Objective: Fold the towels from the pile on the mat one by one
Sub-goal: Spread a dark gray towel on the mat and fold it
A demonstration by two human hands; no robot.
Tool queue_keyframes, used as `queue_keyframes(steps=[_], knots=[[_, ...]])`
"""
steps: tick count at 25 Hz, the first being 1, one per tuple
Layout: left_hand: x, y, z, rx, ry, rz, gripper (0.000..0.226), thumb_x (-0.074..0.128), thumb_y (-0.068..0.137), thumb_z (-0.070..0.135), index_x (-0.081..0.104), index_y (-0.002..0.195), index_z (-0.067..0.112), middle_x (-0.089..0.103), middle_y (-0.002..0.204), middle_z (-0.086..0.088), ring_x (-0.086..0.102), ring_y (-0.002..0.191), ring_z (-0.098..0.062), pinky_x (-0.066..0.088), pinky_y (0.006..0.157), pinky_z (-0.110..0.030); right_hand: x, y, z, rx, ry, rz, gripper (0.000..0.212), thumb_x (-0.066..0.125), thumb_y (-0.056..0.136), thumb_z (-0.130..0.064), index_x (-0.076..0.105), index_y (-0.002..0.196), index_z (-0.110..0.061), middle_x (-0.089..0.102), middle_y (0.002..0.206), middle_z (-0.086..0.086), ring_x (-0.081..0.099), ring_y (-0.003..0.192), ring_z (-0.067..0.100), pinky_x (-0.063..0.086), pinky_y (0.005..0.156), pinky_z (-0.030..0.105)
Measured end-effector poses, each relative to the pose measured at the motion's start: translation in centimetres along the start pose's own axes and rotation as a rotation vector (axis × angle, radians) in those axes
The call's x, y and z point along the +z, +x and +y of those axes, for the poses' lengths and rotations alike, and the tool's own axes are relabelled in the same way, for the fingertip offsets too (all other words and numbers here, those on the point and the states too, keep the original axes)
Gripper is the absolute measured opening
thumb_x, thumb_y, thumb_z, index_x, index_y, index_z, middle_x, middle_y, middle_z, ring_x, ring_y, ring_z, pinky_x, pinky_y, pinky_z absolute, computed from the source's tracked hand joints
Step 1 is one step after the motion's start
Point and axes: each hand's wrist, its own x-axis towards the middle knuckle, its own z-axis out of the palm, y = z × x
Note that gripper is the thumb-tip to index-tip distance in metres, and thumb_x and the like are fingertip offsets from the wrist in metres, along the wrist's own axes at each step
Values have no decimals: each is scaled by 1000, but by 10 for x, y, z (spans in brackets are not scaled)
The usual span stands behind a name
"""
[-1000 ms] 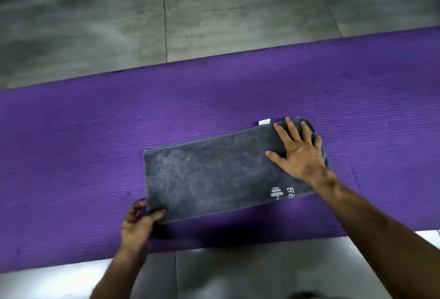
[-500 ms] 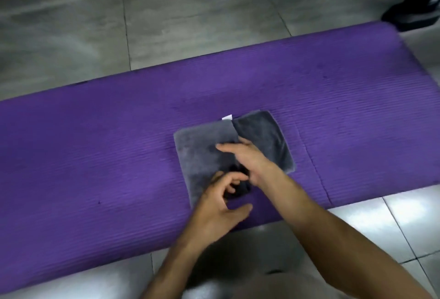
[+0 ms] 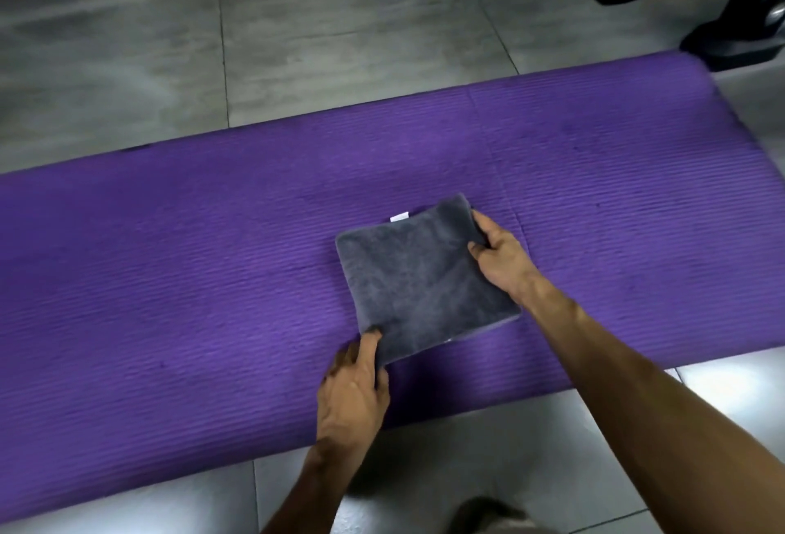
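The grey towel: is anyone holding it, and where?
Yes. The left hand pinches the grey towel at its near left corner; the right hand grips its right edge.

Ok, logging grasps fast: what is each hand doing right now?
Left hand: pinches the near left corner of the folded grey towel.
Right hand: grips the towel's right edge.

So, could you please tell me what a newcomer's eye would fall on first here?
A grey towel, folded to a near square, lies mid-frame on a bright purple mat spread across a grey tiled floor. The left hand pinches its near corner, and the right hand grips its right edge.
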Motion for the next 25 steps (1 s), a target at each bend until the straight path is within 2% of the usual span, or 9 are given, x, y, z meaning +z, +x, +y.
queue_keyframes(steps=[3,7,10,12,15,18,21,23,25], knots=[[-7,-1,5,23,24,-70,53,53,94,32,30,141,34,62,122,6,60,108,-13,43,103,-29,2,-1,4,-17,-70,7,55,50,98,-5,38,149,-22,46,140,-12,40,129,2,25,110,16],[-18,-25,13,32,142,-190,46,48,92,42,33,136,41,60,121,10,57,111,-12,42,98,-29,5,-9,21,-35,-109,-31,53,52,96,-5,46,144,-26,56,136,-9,50,127,7,33,114,26],[-20,-15,5,162,89,-66,33,45,85,42,57,115,34,58,116,12,57,107,-16,50,86,-32,3,-10,16,-47,-105,-19,49,53,94,-1,52,138,-23,62,122,-8,56,117,9,39,107,24],[-19,11,-5,262,180,69,43,52,78,38,61,118,27,54,131,3,53,118,-24,50,93,-40,2,-6,15,-18,-87,-23,49,55,92,1,54,135,-21,63,122,-6,57,118,13,41,108,29],[-26,58,-7,217,324,-97,88,61,79,44,22,153,17,5,163,-3,-4,150,-22,4,119,-52,6,-7,7,33,-117,82,45,54,88,-5,56,130,-22,66,119,0,60,115,24,45,104,39],[-28,84,-4,59,348,-344,106,55,81,55,-15,153,19,-27,159,0,-33,142,-17,-19,115,-51,33,-29,2,-273,-706,430,54,48,81,-25,52,134,-14,60,129,11,55,116,36,44,98,49],[-11,70,-1,85,352,-196,98,48,85,48,-11,153,11,-21,160,-10,-24,145,-22,-12,118,-53,77,-42,7,-495,-957,205,60,38,92,-40,38,148,-20,35,156,7,32,142,34,25,113,54],[8,43,-5,221,343,8,78,37,89,39,12,154,5,4,162,-14,1,150,-26,6,119,-54,72,-27,18,-377,-993,106,65,27,95,-52,25,154,-25,18,163,4,15,149,32,15,119,55],[28,14,-16,339,311,56,65,32,94,38,27,151,7,19,160,-12,19,148,-27,21,115,-54,51,-12,29,-266,-1015,46,70,15,93,-63,9,156,-32,2,165,-2,0,151,27,3,122,51]])
